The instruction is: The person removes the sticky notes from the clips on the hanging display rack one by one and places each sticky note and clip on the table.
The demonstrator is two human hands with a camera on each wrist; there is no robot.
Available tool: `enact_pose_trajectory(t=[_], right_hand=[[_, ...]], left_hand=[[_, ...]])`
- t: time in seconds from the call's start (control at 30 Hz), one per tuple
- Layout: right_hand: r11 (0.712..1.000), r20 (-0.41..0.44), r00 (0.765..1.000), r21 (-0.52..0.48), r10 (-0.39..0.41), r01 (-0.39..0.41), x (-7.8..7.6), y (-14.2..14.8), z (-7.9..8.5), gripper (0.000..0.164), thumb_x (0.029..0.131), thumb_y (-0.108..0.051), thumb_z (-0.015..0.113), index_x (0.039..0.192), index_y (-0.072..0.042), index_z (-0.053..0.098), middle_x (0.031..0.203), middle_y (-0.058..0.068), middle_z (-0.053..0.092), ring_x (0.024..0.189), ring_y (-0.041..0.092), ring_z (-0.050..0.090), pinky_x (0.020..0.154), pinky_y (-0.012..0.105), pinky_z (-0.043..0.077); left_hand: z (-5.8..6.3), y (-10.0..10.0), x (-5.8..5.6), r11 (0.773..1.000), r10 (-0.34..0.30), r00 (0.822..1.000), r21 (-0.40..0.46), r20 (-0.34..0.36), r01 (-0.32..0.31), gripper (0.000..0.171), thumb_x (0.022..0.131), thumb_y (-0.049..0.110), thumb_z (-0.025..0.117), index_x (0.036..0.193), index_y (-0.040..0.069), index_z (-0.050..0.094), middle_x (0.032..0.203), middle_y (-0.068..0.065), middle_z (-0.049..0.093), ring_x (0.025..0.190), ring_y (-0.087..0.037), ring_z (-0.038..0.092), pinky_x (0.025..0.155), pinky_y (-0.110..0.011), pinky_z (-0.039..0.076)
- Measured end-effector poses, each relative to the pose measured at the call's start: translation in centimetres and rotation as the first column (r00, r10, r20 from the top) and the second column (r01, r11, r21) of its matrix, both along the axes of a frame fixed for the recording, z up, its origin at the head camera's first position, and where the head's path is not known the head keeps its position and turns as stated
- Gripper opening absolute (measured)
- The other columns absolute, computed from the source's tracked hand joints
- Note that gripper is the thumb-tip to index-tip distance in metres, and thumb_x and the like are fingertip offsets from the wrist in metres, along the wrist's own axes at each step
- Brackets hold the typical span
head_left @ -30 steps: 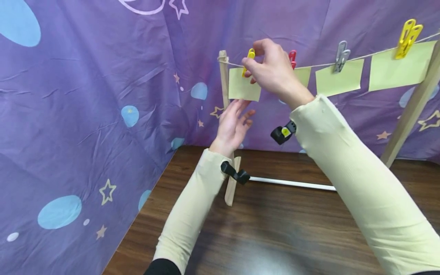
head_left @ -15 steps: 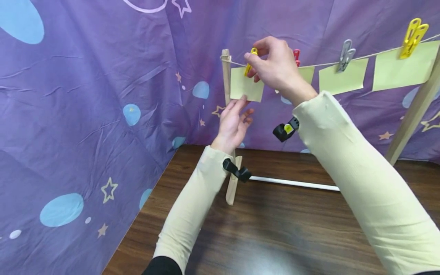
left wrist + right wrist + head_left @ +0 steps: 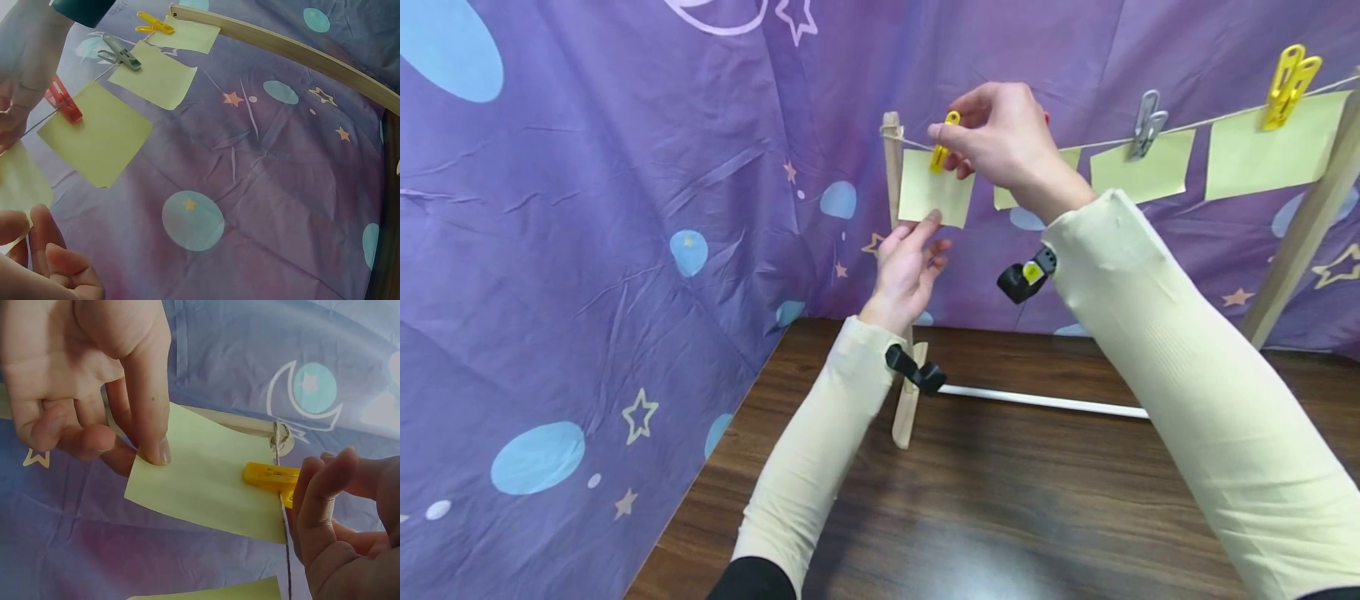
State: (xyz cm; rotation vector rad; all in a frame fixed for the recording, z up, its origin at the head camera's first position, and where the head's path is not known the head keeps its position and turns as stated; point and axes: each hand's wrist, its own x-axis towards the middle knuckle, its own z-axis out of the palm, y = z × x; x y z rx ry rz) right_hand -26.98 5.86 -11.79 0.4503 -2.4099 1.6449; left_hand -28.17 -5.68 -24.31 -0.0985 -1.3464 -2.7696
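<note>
A pale yellow paper note [image 3: 934, 188] hangs at the left end of a string, below a yellow clothespin [image 3: 269, 476]. My right hand [image 3: 1011, 133] pinches the handle end of this clothespin, whose tip lies over the note's upper edge at the string. From below, my left hand [image 3: 904, 268] pinches the note's bottom edge, thumb in front and fingers behind. The right wrist view shows the left thumb [image 3: 150, 412] flat on the paper. The red clothespin [image 3: 64, 100] beside it holds another note [image 3: 97, 134], partly hidden behind my right hand in the head view.
Farther right, a grey clothespin [image 3: 1147, 125] and a yellow pair of clothespin arms [image 3: 1291, 87] hold more notes on the string. Wooden posts [image 3: 892, 167] carry the string. A white rod [image 3: 1045, 401] runs low across the brown table [image 3: 1000, 483], with a purple patterned cloth [image 3: 625, 208] behind.
My left thumb has come over the front of the note, so the hand now pinches its bottom edge. My right hand stays on the yellow clothespin, nearly in place.
</note>
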Motion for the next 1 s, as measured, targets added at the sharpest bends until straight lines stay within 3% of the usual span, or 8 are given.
enact_pose_trajectory(t=[0.2,0.5,0.83,1.0], right_hand=[[1.0,0.024,1.0,0.015,0.011,-0.011,0.01,-0.03,0.18,0.052,0.085,-0.016,0.074,0.129,0.001,0.051,0.096,0.0,0.063,0.061,0.009,0.064,0.06,0.02,0.055],[0.994,-0.012,0.999,0.099,-0.036,0.037,0.21,0.16,0.38,0.051,0.084,-0.022,0.076,0.126,-0.001,0.056,0.089,-0.004,0.065,0.06,0.008,0.063,0.062,0.021,0.055],[0.944,-0.16,0.982,0.297,-0.102,0.146,0.46,-0.02,0.76,0.047,0.086,-0.035,0.072,0.124,-0.008,0.063,0.107,0.009,0.072,0.072,0.007,0.066,0.061,0.018,0.052],[0.921,-0.24,0.964,0.339,-0.111,0.191,0.6,-0.12,0.58,0.04,0.089,-0.034,0.069,0.119,-0.008,0.066,0.11,0.011,0.072,0.067,0.004,0.062,0.062,0.018,0.051]], left_hand=[[0.05,-0.07,-0.09,1.0,0.006,1.0,-0.02,0.0,-0.006,0.012,0.095,0.011,0.06,0.085,0.014,0.055,0.08,0.005,0.061,0.057,-0.009,0.054,0.054,-0.018,0.038],[0.27,-0.25,0.08,0.999,0.003,1.0,-0.032,-0.001,-0.003,0.011,0.095,0.013,0.061,0.085,0.015,0.056,0.081,0.004,0.06,0.058,-0.01,0.054,0.056,-0.019,0.038],[0.52,-0.45,0.26,0.999,0.007,1.0,-0.038,-0.005,-0.007,0.009,0.095,0.015,0.061,0.086,0.015,0.059,0.082,0.002,0.06,0.059,-0.01,0.054,0.056,-0.019,0.038],[0.43,-0.49,0.36,0.999,0.01,1.0,-0.05,-0.002,-0.01,0.008,0.095,0.015,0.061,0.087,0.015,0.059,0.082,0.002,0.06,0.06,-0.01,0.054,0.057,-0.019,0.038]])
